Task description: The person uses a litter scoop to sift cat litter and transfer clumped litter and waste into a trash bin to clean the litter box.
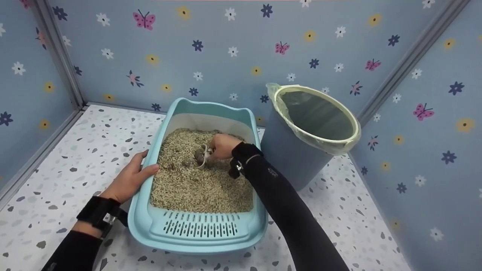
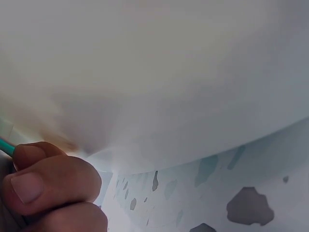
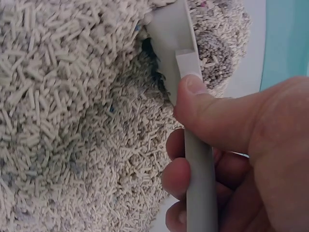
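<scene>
A light blue litter box [image 1: 196, 229] full of beige pellet litter [image 1: 196, 180] sits on the speckled floor. My right hand [image 1: 223, 146] grips the grey handle of a litter scoop [image 3: 198, 169], thumb on top; its head [image 1: 203, 156] is dug into the pellets by a darker clump [image 1: 197, 155]. In the right wrist view the scoop's head [image 3: 169, 34] is buried in litter [image 3: 72, 96]. My left hand [image 1: 131, 177] holds the box's left rim, thumb over the edge; the left wrist view shows its curled fingers [image 2: 48, 186] against the box's pale wall [image 2: 169, 87].
A grey-blue bin [image 1: 297, 158] lined with a pale plastic bag [image 1: 316, 114] stands just right of the box, open and tilted toward me. Flowered blue walls [image 1: 226, 56] close in the speckled floor [image 1: 75, 158] on three sides.
</scene>
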`<state>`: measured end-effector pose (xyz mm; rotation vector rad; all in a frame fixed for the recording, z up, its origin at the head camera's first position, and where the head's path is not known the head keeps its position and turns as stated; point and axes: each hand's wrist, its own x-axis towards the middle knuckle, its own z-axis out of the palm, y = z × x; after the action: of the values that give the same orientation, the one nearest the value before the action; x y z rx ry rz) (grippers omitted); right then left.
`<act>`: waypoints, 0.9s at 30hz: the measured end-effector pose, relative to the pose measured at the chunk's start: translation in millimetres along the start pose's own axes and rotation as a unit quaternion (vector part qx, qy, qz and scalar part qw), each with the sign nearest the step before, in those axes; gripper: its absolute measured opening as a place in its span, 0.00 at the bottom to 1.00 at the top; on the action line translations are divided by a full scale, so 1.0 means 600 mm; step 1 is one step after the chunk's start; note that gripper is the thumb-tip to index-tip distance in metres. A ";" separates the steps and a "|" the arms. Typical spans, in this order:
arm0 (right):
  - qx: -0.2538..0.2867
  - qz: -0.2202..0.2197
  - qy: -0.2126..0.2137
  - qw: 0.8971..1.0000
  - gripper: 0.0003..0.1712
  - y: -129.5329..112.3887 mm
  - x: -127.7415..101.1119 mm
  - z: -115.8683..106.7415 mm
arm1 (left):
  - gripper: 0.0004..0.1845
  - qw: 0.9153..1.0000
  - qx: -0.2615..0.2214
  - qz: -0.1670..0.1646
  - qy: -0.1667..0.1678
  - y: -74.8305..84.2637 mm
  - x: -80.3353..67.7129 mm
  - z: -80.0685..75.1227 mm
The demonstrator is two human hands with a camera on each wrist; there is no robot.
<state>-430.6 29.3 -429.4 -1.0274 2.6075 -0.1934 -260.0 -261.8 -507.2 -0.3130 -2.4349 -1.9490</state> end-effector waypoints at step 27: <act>0.052 0.009 0.022 0.998 0.20 -0.032 -0.009 0.031 | 0.42 1.000 0.016 -0.004 0.000 0.001 0.003 -0.001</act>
<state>-408.1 18.6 -440.5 -0.9754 2.6144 -0.3476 -261.6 -261.8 -506.6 -0.3027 -2.4689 -1.9106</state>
